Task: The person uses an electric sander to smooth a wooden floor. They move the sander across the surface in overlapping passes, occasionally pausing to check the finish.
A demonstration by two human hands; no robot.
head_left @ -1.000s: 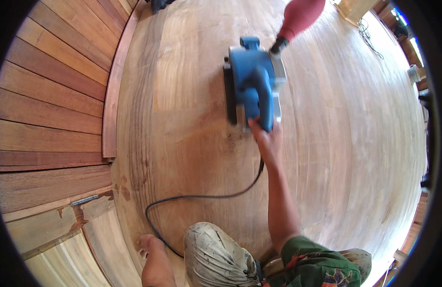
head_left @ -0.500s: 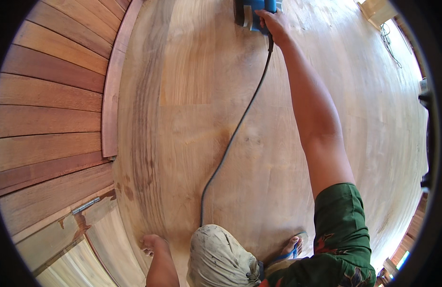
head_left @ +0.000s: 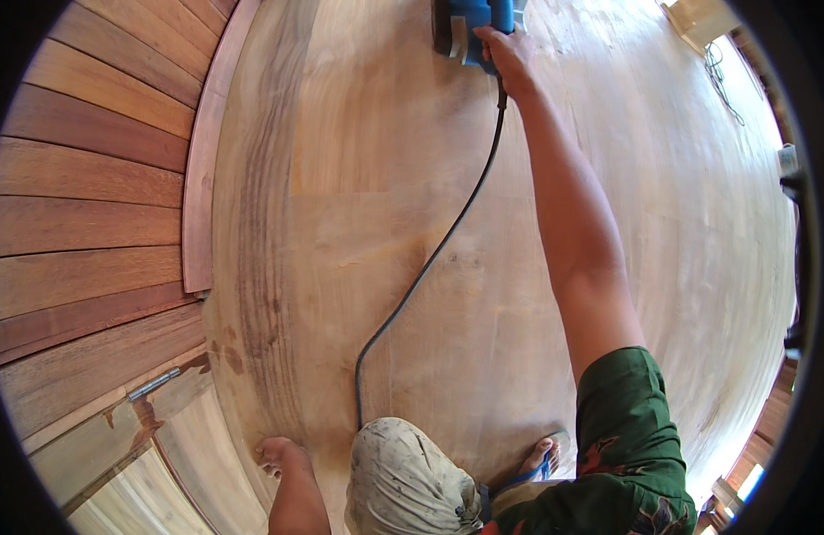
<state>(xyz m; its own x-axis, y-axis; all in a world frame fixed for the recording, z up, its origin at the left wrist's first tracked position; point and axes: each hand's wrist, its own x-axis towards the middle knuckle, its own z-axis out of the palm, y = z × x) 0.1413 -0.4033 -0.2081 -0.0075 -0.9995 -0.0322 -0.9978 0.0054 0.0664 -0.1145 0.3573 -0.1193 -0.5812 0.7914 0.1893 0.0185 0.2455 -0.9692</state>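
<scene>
My right hand (head_left: pixel 510 58) grips the handle of a blue belt sander (head_left: pixel 465 31) at the top edge, with my arm stretched out over the wooden floor (head_left: pixel 457 312). Part of the sander is out of frame. A black cord (head_left: pixel 430 263) runs from its rear down past my bent knee. My left hand (head_left: pixel 278 456) rests low on the floor at the lower left, fingers apart and nothing visible in them.
A wooden plank wall (head_left: pixel 91 214) with a baseboard and a hinged panel (head_left: pixel 176 428) lines the left. My sandalled foot (head_left: pixel 541 455) is at the lower right. A coiled cord (head_left: pixel 720 80) lies by a pale wooden post (head_left: pixel 693 22) at the upper right.
The sander and my right hand have moved far forward since a second ago, straightening the arm, and back slightly since half a second ago. My left hand stays low on the floor.
</scene>
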